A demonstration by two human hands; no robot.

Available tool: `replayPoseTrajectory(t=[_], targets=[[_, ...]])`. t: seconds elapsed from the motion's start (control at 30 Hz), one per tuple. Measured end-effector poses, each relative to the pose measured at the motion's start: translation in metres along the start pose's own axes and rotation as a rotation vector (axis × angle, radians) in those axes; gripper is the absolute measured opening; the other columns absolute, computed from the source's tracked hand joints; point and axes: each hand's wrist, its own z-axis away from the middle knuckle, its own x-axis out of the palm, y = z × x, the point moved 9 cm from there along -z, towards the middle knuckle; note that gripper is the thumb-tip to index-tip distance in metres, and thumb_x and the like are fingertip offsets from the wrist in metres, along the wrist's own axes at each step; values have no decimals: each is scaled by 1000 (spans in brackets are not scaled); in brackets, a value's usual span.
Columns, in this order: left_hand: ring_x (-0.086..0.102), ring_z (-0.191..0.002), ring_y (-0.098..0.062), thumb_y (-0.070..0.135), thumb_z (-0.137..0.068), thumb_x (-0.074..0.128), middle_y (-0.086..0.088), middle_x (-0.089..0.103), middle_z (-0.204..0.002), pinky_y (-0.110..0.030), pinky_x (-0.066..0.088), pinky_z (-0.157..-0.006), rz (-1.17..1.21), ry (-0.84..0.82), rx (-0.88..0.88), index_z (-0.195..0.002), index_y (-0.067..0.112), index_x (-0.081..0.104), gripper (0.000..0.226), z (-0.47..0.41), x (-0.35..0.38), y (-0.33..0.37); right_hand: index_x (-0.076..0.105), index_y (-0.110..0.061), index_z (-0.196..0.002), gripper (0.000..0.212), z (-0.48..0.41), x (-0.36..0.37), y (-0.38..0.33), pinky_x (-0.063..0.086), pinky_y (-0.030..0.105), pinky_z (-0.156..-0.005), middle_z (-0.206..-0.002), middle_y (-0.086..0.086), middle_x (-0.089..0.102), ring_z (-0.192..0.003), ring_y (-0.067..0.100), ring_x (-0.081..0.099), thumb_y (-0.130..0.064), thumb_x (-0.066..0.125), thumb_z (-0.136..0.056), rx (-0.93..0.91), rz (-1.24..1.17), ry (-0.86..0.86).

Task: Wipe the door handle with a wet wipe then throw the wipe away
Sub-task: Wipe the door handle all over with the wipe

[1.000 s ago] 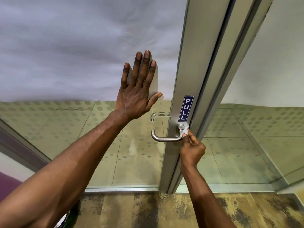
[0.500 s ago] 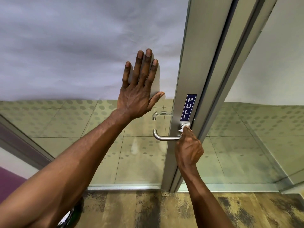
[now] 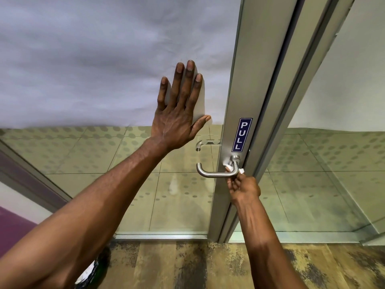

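The right hand (image 3: 243, 187) has dropped from the neck of the door handle (image 3: 216, 174) to about 5 o'clock of the bend, under the bar, where half a second ago its knuckles covered the neck. The wet wipe (image 3: 229, 166) now shows on both sides of that neck, a white tuft at 9 o'clock and a smaller scrap at 4 o'clock, where before only one small corner peeked out.

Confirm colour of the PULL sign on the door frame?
Dark blue with white letters; PULL sign shows best in the head view.
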Motion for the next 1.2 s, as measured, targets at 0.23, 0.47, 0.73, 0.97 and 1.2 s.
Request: replayPoseTrajectory(t=[0.23,0.47,0.73,0.97,1.2], targets=[[-35,-168,-26,74,-111,39,-4,-37,-179,-53,-16,-140,1,-18,4,-176,13,-7,100,0,1,0,72,-7,-88,39,-1,12,27,51,22,-78,-76,9,82,-73,18,81,-4,37,-106,245,-236,-168],[-34,-169,-27,73,-111,40,-7,-25,-182,-58,-4,-140,-8,-28,-4,-180,9,3,101,2,3,-1,71,-4,-96,29,-5,3,24,53,25,-78,-81,12,82,-92,18,74,-4,44,-105,261,-178,-186],[-32,-170,-27,72,-111,40,-7,-32,-182,-52,-15,-140,-10,7,4,-176,13,-6,99,1,3,0,79,-10,-114,20,18,-50,-52,63,32,-87,-100,6,81,-96,15,78,-8,69,-97,-777,307,120],[-27,-170,-27,73,-111,40,-21,2,-184,-52,-16,-140,-8,9,7,-176,15,-6,99,1,3,-1,75,-19,-130,34,56,-10,-64,48,25,-60,-101,9,82,-64,20,69,-9,72,-98,-1440,963,-2],[-22,-171,-28,76,-110,39,-13,-10,-188,-51,-18,-140,2,27,15,-177,16,-6,101,2,2,-1,70,-19,-134,40,53,7,-65,52,26,-61,-106,12,83,-71,9,64,-5,72,-97,-1455,924,-83]])
